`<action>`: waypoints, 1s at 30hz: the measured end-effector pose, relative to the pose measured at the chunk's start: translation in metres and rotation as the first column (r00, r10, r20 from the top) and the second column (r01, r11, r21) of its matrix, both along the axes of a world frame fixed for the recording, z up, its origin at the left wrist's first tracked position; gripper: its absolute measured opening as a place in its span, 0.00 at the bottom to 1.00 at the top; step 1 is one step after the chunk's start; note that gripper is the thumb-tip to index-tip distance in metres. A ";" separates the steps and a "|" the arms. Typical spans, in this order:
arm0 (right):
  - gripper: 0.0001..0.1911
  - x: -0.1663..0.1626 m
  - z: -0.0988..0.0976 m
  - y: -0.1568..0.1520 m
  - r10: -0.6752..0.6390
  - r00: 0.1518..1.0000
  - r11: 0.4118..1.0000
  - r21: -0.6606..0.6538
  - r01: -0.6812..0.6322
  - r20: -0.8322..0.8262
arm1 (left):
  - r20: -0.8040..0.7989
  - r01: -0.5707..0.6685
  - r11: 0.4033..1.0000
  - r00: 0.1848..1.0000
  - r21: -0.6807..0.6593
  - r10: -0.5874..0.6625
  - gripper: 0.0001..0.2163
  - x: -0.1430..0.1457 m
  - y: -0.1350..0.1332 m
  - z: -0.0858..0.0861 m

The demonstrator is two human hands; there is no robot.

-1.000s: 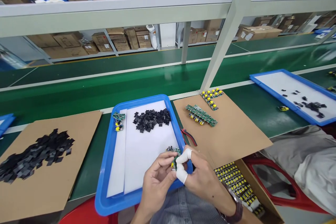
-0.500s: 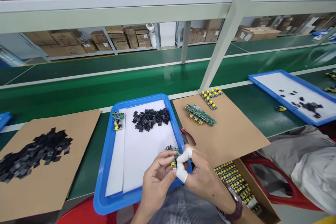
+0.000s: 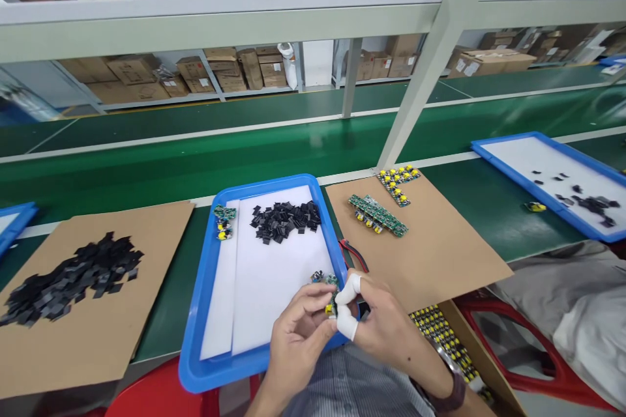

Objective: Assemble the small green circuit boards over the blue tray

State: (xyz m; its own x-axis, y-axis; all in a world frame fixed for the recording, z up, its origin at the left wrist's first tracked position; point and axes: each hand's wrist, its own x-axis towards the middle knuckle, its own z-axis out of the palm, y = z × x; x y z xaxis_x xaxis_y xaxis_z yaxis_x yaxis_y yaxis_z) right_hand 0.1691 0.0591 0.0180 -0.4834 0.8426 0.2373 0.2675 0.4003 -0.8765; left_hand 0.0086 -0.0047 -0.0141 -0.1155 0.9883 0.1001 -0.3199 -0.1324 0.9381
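Both my hands meet over the near right corner of the blue tray. My left hand and my right hand, which wears white finger cots on thumb and forefinger, pinch a small green circuit board with yellow parts between them. A pile of small black pieces lies at the far end of the tray's white liner. Two more small boards sit at the tray's far left corner.
Red-handled cutters lie by the tray's right rim. On the right cardboard sheet rest a green board strip and yellow-part boards. Left cardboard holds black pieces. A box of boards is near right; another blue tray far right.
My view has shifted slightly, so everything sits a little to the right. My hands have stayed together on the small board and dropped a little lower over the tray corner.
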 end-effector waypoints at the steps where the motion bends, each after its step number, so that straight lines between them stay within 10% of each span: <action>1: 0.08 0.001 -0.001 -0.001 0.003 1.000 1.000 0.020 -0.004 0.017 | -0.029 -0.021 1.000 0.999 0.015 0.022 0.13 0.002 -0.002 0.000; 14: 0.13 0.010 -0.025 0.003 0.122 0.922 0.945 -0.240 -0.221 -0.368 | -0.023 -0.151 0.989 0.988 -0.006 0.150 0.14 0.013 -0.011 0.011; 30: 0.10 -0.017 -0.013 -0.015 -0.081 0.962 0.995 0.026 0.091 -0.262 | 0.109 -0.091 0.986 0.988 -0.142 0.107 0.10 0.003 -0.006 0.006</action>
State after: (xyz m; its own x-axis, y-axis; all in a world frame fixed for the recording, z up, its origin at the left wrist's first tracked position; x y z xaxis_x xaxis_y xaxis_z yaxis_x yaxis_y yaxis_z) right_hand 0.1518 0.0437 0.0049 -0.3266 0.8664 0.3777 0.0674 0.4199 -0.9051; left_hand 0.0112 -0.0104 -0.0085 -0.2165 0.9748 -0.0544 -0.4195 -0.0426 0.9067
